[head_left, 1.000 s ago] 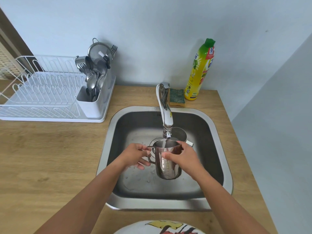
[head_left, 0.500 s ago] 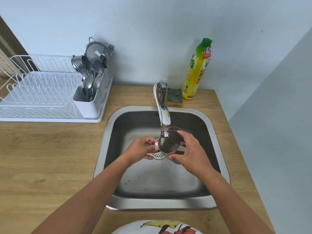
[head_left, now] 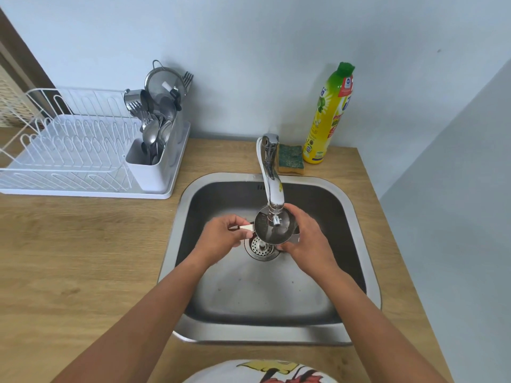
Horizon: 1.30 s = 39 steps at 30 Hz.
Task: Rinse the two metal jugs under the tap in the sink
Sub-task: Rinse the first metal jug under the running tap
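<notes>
Jug (head_left: 272,234) mouth-up directly under tap (head_left: 272,186) spout, above sink (head_left: 262,336) drain. Left hand (head_left: 221,241) pinches its handle; right hand (head_left: 309,239) curls round the body. Keep mouth centred, swirl, tip out (second jug not clearly visible).

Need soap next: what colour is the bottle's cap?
The cap is green; head view shows it.

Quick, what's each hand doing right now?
Left hand: fingers pinch the metal jug by its handle.
Right hand: fingers grip the metal jug's body.
</notes>
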Available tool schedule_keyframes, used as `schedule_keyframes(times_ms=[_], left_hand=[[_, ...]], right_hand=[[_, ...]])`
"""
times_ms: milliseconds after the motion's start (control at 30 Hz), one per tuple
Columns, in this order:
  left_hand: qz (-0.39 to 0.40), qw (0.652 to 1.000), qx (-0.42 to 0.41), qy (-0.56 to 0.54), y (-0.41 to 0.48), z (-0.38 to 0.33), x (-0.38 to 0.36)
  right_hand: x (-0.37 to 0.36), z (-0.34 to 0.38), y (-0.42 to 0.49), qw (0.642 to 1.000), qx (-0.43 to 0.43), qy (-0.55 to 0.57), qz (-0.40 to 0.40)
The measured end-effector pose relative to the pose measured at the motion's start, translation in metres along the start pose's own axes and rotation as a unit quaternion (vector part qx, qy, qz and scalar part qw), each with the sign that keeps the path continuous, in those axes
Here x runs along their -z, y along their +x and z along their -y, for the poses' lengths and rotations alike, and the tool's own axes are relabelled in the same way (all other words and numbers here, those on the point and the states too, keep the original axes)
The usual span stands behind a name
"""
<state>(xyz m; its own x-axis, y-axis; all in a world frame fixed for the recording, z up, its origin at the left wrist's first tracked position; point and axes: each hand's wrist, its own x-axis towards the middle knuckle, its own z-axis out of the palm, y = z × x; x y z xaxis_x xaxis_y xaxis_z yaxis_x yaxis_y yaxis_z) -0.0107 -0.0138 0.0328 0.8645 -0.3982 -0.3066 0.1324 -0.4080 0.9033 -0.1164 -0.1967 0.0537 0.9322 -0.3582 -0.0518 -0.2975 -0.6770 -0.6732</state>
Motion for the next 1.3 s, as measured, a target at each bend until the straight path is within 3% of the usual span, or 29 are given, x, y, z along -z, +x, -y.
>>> schedule_keyframes(times_ms=[133, 300, 467, 567, 667, 833, 1067, 1300], left_hand=[[-0.045, 0.993, -0.028, 0.105, -0.005, -0.003, 0.008], [-0.093, 0.955, -0.072, 0.273, -0.017, -0.021, 0.021], [-0.092, 0.909, -0.097, 0.396, -0.023, -0.033, 0.031], [-0.069, 0.900, -0.079, 0.424, -0.023, -0.031, 0.034], [-0.022, 0.921, -0.044, 0.386, -0.023, -0.024, 0.035], [0.072, 0.984, 0.057, 0.150, -0.025, -0.005, 0.027], [0.152, 0.981, 0.103, -0.058, -0.024, 0.007, 0.000], [0.114, 0.982, 0.086, -0.123, -0.010, 0.006, -0.013]], right_hand=[[-0.010, 0.001, 0.009, 0.999, -0.024, 0.032, 0.017], [-0.023, 0.003, 0.017, 0.984, -0.080, 0.137, 0.083], [-0.037, -0.006, 0.016, 0.960, -0.096, 0.219, 0.144], [-0.038, -0.007, 0.009, 0.943, -0.110, 0.258, 0.178], [-0.036, -0.010, 0.002, 0.931, -0.122, 0.281, 0.195], [-0.016, -0.010, -0.011, 0.942, -0.121, 0.247, 0.193], [0.017, -0.006, -0.017, 0.979, -0.067, 0.117, 0.151], [0.026, -0.009, -0.012, 0.994, -0.017, 0.058, 0.088]])
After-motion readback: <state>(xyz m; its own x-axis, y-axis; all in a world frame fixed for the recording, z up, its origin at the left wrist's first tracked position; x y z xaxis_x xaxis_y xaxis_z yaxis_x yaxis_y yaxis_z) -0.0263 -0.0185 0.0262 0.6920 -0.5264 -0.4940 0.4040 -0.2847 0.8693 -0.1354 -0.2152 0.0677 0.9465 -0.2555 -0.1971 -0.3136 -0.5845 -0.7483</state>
